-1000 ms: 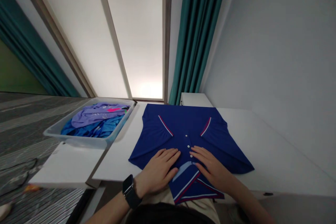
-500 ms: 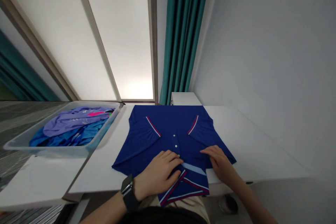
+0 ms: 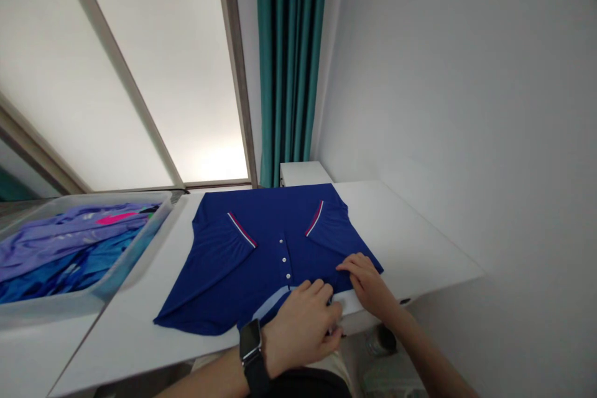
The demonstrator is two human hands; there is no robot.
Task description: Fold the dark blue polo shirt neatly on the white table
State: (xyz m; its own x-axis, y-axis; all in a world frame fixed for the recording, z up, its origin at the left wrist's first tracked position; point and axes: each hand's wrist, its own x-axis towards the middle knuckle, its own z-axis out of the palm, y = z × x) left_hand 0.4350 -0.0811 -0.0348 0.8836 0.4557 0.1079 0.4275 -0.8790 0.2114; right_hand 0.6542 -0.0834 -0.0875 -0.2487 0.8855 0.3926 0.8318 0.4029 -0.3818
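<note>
Touching one shirt (image 3: 275, 208) showing three buttons (image 3: 284, 260): two hands (image 3: 298, 326)

shirt collar (image 3: 270, 302) partly behind left hand (image 3: 303, 322), tub (image 3: 60, 311) cropped left

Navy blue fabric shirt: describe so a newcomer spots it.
Start at the tall teal fabric curtain, then drop to the white tabletop before it. The shirt lies spread there. Unlike the crumpled purple and blue clothes in the translucent plastic bin, it shows white buttons and red-and-white cuff stripes.
</note>
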